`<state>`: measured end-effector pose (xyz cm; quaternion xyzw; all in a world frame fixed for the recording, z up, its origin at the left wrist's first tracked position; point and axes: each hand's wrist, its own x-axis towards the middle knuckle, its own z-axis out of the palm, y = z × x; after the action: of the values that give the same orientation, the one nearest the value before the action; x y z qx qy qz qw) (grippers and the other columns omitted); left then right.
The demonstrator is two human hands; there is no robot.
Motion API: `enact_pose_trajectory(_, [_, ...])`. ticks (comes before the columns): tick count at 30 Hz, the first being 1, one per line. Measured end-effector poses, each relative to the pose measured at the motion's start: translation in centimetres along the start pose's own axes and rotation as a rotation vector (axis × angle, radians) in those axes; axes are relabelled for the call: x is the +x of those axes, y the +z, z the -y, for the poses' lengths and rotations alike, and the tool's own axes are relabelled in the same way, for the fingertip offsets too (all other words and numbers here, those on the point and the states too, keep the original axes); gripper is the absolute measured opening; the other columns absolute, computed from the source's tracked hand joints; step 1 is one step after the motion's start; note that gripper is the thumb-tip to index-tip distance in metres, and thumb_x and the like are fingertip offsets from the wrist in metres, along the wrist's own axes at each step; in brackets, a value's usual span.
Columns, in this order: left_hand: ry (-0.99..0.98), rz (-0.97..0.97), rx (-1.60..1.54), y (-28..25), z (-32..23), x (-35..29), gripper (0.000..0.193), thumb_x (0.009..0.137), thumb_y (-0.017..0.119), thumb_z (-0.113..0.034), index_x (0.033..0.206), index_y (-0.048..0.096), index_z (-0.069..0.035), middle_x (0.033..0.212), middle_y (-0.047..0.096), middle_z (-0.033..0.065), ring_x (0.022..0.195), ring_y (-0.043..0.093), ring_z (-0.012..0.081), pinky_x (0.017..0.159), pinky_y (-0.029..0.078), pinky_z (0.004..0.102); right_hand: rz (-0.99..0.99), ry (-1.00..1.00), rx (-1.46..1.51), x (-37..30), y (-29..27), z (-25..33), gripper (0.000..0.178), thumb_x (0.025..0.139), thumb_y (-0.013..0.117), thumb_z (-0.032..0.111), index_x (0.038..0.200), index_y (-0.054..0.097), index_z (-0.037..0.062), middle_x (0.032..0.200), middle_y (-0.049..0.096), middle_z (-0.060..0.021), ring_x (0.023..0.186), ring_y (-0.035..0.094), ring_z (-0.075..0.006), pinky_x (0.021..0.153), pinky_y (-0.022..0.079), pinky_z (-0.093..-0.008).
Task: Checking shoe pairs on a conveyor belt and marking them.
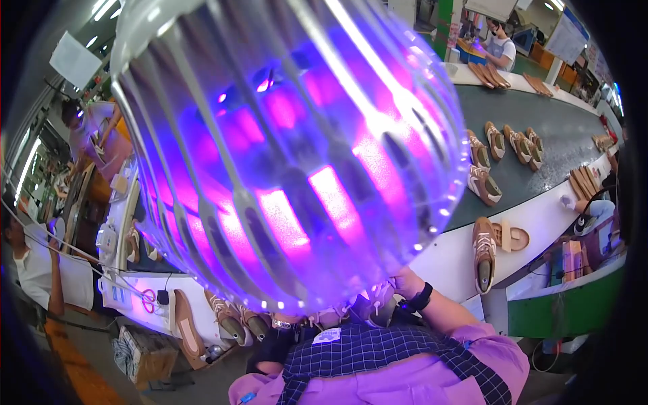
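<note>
A large lamp in a clear ribbed cage, glowing purple, fills the middle of the view and covers much of my hands. Past its lower right edge shows my right hand, a black band on its wrist. Its partly covered fingers close on a sneaker in front of my checked apron. My left hand, with a metal band at the wrist, is mostly behind the lamp's lower rim; its fingers are hidden. Beside it, another shoe shows only in part.
Brown sneakers and a long insole-shaped piece lie on the white ledge at left. One brown sneaker stands on the right ledge beside tan soles. Several more shoes ride the dark belt. Co-workers are around the line.
</note>
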<state>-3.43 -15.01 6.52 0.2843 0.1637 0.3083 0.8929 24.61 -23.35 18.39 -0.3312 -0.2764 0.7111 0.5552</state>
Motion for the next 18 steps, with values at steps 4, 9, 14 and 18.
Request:
enact_pose_trajectory(4, [-0.006, -0.022, -0.006, -0.5, 0.4, -0.7, 0.066, 0.07, 0.067, -0.01, 0.129, 0.04, 0.005, 0.121, 0.054, 0.018, 0.109, 0.056, 0.0303, 0.094, 0.046, 0.0423, 0.111, -0.02, 0.165, 1.1, -2.0, -2.1, 0.07, 0.072, 0.064, 0.028, 0.13, 0.038, -0.001, 0.12, 0.053, -0.0129, 0.109, 0.056, -0.0213, 0.097, 0.042, -0.0333])
enact_pose_trajectory(9, [-0.009, -0.045, 0.02, -1.4, -0.2, -1.3, 0.066, 0.071, 0.067, -0.01, 0.129, 0.04, 0.005, 0.121, 0.054, 0.018, 0.109, 0.056, 0.0303, 0.095, 0.045, 0.0424, 0.069, -0.036, 0.229, 1.3, -2.4, -2.8, 0.071, 0.072, 0.063, 0.023, 0.132, 0.036, -0.0013, 0.123, 0.052, -0.0147, 0.112, 0.055, -0.0237, 0.099, 0.042, -0.0348])
enact_pose_trajectory(14, [-0.035, -0.055, 0.119, -3.2, -4.2, -1.3, 0.065, 0.072, 0.067, -0.01, 0.129, 0.04, 0.005, 0.121, 0.054, 0.0179, 0.11, 0.056, 0.0302, 0.095, 0.045, 0.0426, 0.047, -0.052, 0.233, 1.0, -1.7, -1.3, 0.069, 0.072, 0.061, 0.022, 0.132, 0.036, -0.0017, 0.123, 0.053, -0.0148, 0.111, 0.056, -0.0232, 0.097, 0.043, -0.035])
enact_pose_trajectory(18, [-0.077, -0.044, 0.183, -3.5, -6.0, -0.3, 0.065, 0.072, 0.066, -0.01, 0.129, 0.04, 0.004, 0.121, 0.054, 0.0179, 0.11, 0.055, 0.0302, 0.095, 0.045, 0.0426, 0.057, -0.016, 0.232, 0.9, -2.5, -1.7, 0.065, 0.073, 0.063, 0.023, 0.129, 0.04, -0.0011, 0.119, 0.055, -0.013, 0.107, 0.057, -0.0204, 0.096, 0.043, -0.0343])
